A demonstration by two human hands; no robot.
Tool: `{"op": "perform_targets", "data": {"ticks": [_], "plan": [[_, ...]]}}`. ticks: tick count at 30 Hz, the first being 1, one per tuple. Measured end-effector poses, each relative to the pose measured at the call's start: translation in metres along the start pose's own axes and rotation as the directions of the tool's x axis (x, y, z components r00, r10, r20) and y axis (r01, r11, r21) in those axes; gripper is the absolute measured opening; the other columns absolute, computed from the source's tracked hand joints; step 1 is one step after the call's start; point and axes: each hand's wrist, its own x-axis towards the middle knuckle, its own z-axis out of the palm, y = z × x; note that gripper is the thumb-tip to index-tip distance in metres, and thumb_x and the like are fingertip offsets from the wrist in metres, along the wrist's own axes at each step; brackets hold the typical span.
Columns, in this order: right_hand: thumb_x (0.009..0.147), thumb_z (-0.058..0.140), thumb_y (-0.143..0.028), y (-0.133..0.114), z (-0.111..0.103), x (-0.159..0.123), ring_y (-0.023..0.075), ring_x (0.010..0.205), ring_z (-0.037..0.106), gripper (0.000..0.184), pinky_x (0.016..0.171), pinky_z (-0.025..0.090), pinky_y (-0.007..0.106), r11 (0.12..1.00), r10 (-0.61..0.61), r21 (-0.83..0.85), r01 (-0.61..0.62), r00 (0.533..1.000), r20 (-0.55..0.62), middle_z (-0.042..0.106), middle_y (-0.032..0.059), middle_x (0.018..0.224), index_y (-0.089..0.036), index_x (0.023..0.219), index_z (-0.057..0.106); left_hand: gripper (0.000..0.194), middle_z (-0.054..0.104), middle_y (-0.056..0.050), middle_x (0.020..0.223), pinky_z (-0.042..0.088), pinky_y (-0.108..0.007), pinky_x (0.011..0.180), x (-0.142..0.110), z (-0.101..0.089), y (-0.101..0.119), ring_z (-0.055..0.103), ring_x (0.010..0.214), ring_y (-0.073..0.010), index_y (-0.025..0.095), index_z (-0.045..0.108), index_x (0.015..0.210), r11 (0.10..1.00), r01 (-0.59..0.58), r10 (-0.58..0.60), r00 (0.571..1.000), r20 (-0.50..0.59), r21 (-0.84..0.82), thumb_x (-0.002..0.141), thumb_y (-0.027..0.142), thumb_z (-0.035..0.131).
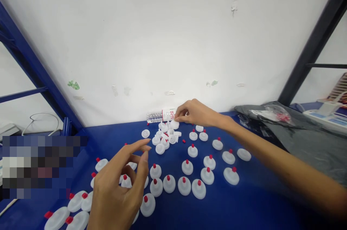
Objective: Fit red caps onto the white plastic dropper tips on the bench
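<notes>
Several white round plastic caps with red tips [184,185] lie spread over a blue table [244,204]. A loose heap of plain white caps [165,137] sits further back. My right hand [193,112] reaches to that heap, its fingers pinched on a white cap [174,124] at the heap's far edge. My left hand [121,183] hovers low over the near caps, fingers apart and curled, holding nothing. A small clear water bottle [159,116] lies on its side against the wall, just behind my right hand.
A white wall [162,42] closes the back of the table. Grey plastic sheeting and a clear bag with red pieces [273,114] lie at the right. Blue frame bars [32,67] rise at the left, a black one [317,42] at the right.
</notes>
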Motion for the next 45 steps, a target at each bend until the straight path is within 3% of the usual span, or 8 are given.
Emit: {"op": "perform_targets", "data": {"ticks": [4,8,13,17,22,31,39,45], "plan": [[0.090,0.073,-0.037,-0.045,-0.009,-0.012,0.0175,0.086,0.073,0.022,0.073,0.054,0.027,0.856,-0.205,0.504,0.119,0.972,0.119,0.080,0.0054,0.094,-0.019,0.099,0.080,0.047,0.077,0.000,0.102,0.058,-0.023,0.050,0.002,0.000,-0.002,0.071,0.065,-0.0142,0.036,0.064,0.132,0.999,-0.003,0.001,0.999,0.048,0.046,0.088,0.050,0.071],[0.092,0.070,-0.040,-0.073,-0.010,-0.020,0.0147,0.080,0.070,0.025,0.069,0.051,0.025,0.790,-0.304,0.598,0.138,0.935,0.185,0.079,0.0043,0.092,-0.020,0.104,0.079,0.029,0.076,0.001,0.093,0.056,-0.021,0.050,0.004,0.000,-0.001,0.071,0.066,-0.0143,0.035,0.074,0.115,0.997,-0.063,0.061,0.998,0.034,0.038,0.088,0.046,0.072],[0.103,0.052,-0.045,-0.042,-0.005,-0.010,0.0152,0.076,0.069,0.035,0.068,0.048,0.027,0.994,-0.055,0.101,0.051,0.998,0.041,0.079,0.0049,0.092,-0.022,0.107,0.078,0.024,0.073,0.000,0.096,0.043,-0.018,0.036,0.003,0.000,-0.001,0.064,0.057,-0.0108,0.032,0.074,0.107,0.996,-0.068,0.067,0.998,0.022,0.063,0.088,0.046,0.072],[0.095,0.064,-0.026,0.011,0.008,0.001,0.0233,0.082,0.071,0.018,0.069,0.046,0.031,0.886,0.248,-0.383,-0.260,0.965,-0.082,0.078,0.0105,0.088,-0.018,0.097,0.080,0.025,0.070,-0.001,0.100,0.040,-0.017,0.033,0.002,0.000,0.000,0.064,0.058,-0.0103,0.032,0.072,0.107,0.998,-0.047,0.046,0.998,0.031,0.040,0.089,0.049,0.069],[0.086,0.074,-0.023,0.050,0.022,0.002,0.0263,0.084,0.073,0.009,0.070,0.049,0.031,0.820,0.389,-0.451,-0.353,0.921,-0.013,0.077,0.0136,0.086,-0.016,0.083,0.079,0.026,0.068,-0.001,0.101,0.041,-0.016,0.033,0.004,0.003,0.000,0.064,0.060,-0.0109,0.031,0.071,0.107,0.999,-0.022,0.021,0.999,0.036,0.029,0.090,0.050,0.067],[0.098,0.066,-0.035,0.056,0.034,0.001,0.0196,0.095,0.069,0.023,0.086,0.058,0.040,0.799,0.457,-0.465,-0.381,0.888,0.058,0.071,0.0071,0.109,-0.014,0.108,0.069,0.024,0.068,0.001,0.098,0.048,-0.017,0.040,0.005,0.001,-0.004,0.061,0.057,-0.0087,0.031,0.071,0.108,0.999,-0.027,0.024,0.997,0.078,0.047,0.092,0.049,0.066],[0.091,0.069,-0.025,0.021,0.008,0.002,0.0207,0.088,0.074,0.011,0.074,0.052,0.027,0.944,0.274,-0.190,-0.269,0.962,-0.003,0.080,0.0074,0.094,-0.018,0.093,0.077,0.025,0.071,0.000,0.108,0.055,-0.021,0.051,0.005,0.004,-0.013,0.070,0.074,-0.0140,0.032,0.074,0.105,0.994,-0.021,0.011,0.995,0.097,0.111,0.090,0.051,0.068],[0.088,0.075,-0.036,-0.060,-0.001,-0.012,0.0168,0.084,0.073,0.018,0.069,0.054,0.026,0.860,-0.080,0.509,0.035,0.994,0.068,0.080,0.0040,0.090,-0.020,0.095,0.078,0.022,0.070,0.001,0.107,0.053,-0.021,0.049,0.004,0.004,-0.016,0.071,0.079,-0.0154,0.033,0.073,0.104,0.994,-0.031,0.018,0.992,0.122,0.105,0.090,0.048,0.069]]}}
